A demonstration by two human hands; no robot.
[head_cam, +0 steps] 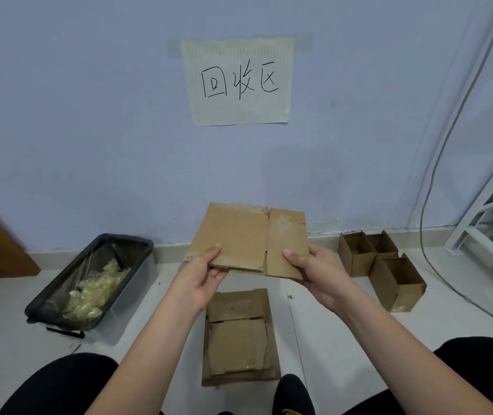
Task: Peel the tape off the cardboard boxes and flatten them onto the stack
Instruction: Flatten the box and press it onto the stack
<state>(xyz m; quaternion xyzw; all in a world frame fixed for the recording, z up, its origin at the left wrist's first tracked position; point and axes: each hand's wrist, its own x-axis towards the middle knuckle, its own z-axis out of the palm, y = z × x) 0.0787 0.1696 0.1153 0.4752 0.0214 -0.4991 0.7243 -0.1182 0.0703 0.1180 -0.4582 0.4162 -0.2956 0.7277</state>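
Note:
I hold a flattened brown cardboard box (239, 235) in the air in front of me, above the floor. My left hand (200, 280) grips its near left edge with the thumb on top. My right hand (317, 274) grips its near right edge the same way. Directly below, on the white floor, lies the stack of flattened cardboard (239, 336). To the right, against the wall, stand three open cardboard boxes (383, 265), upright and side by side.
A black bin (137, 250) lined with clear plastic holds crumpled yellowish tape (98, 289) at the left. A paper sign (239, 82) is taped to the wall. A white metal frame (484, 229) and a grey cable (427, 235) stand at the right. My knees frame the bottom.

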